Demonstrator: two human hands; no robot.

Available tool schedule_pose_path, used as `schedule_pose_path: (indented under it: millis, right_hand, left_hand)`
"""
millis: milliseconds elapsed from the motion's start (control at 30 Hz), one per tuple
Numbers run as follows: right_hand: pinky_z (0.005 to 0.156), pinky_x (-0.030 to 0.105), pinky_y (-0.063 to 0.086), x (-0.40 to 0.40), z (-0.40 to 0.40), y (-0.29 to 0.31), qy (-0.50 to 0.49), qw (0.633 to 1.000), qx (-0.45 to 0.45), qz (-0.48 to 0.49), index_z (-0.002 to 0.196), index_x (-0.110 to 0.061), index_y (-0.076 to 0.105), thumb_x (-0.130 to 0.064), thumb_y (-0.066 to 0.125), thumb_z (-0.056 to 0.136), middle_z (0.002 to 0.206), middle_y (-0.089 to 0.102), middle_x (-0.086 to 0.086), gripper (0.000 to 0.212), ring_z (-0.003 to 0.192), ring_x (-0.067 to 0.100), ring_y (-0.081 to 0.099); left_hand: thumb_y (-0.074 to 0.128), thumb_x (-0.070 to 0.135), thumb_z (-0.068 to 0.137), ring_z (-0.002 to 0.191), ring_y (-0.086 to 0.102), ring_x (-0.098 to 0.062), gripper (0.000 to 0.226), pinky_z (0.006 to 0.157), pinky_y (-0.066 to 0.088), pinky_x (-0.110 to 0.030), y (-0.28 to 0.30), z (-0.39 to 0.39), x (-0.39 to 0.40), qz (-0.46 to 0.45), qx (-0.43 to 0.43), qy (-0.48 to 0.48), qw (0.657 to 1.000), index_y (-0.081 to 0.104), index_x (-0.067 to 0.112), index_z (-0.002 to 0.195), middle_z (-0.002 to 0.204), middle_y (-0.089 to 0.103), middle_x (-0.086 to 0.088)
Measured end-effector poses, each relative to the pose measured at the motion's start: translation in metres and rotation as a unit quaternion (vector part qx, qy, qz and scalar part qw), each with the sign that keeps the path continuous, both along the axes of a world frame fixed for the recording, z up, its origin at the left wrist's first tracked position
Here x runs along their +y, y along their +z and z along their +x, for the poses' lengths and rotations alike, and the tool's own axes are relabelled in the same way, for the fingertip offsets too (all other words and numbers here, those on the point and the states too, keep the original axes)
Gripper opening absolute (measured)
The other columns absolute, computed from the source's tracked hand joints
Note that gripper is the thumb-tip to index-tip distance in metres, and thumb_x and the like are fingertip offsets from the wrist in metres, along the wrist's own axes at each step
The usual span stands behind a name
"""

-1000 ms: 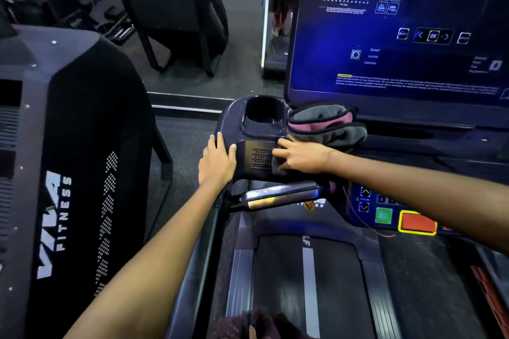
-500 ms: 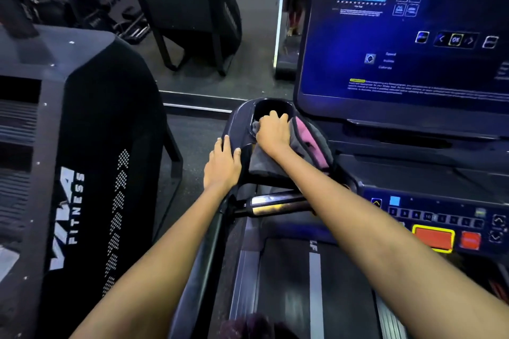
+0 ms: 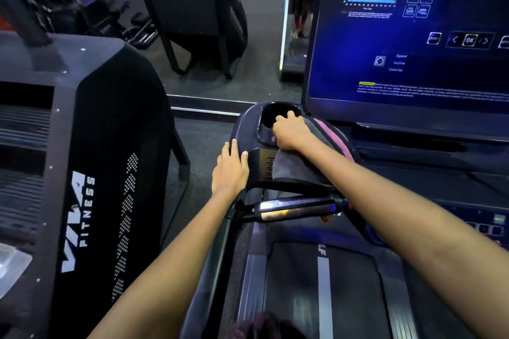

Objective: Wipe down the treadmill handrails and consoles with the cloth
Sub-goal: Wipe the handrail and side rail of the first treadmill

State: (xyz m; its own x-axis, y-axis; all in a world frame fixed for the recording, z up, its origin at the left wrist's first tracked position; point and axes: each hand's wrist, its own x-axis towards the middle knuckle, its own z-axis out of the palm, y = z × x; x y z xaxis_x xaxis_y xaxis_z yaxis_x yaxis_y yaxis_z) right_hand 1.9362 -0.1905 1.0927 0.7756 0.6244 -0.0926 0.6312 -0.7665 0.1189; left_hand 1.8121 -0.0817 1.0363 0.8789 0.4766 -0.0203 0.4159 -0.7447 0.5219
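A grey cloth with a pink stripe point(image 3: 325, 143) lies over the left end of the treadmill console point(image 3: 248, 132), beside the cup holder point(image 3: 275, 115). My right hand point(image 3: 290, 131) grips the cloth's far edge, fingers curled at the cup holder's rim. My left hand point(image 3: 232, 166) rests flat on the console's left corner, fingers straight. Below both hands, the chrome pulse grip point(image 3: 297, 208) juts inward from the black left handrail point(image 3: 220, 250). The lit blue screen point(image 3: 407, 44) stands above the console at the right.
A neighbouring black treadmill housing marked VIVA FITNESS point(image 3: 82, 201) stands close on the left. The running belt point(image 3: 325, 289) lies below. Control buttons point(image 3: 493, 224) show at the right edge. A mirror or open floor with gym machines point(image 3: 192, 14) lies ahead.
My right hand has carried the cloth up from the console's front vent to the cup holder rim. My left hand has stayed on the console corner.
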Motion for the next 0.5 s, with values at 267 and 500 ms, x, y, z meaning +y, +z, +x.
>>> schedule_pose_path:
  millis: [267,500]
  right_hand:
    - [0.093,0.042,0.036,0.010,-0.007,-0.001,-0.050,0.974,0.124,0.181,0.112,-0.017,0.066,-0.023,0.051,0.093,0.123,0.053,0.004,0.025,0.115,0.031,0.042]
    - [0.098,0.047,0.032,-0.014,-0.016,-0.001,-0.035,0.997,0.059,-0.019,0.131,-0.020,0.053,-0.049,0.055,0.083,0.132,0.040,0.004,0.056,0.119,0.035,0.040]
  left_hand:
    - [0.027,0.038,0.102,0.137,0.030,-0.032,0.055,0.103,0.033,-0.045,-0.002,0.003,0.000,0.006,0.013,0.009,1.000,0.018,0.014,0.150,0.156,0.019,-0.009]
    - [0.027,0.036,0.102,0.137,0.029,-0.031,0.053,0.102,0.034,-0.045,-0.004,0.002,0.001,0.007,0.012,0.002,1.000,0.019,0.013,0.150,0.156,0.019,-0.010]
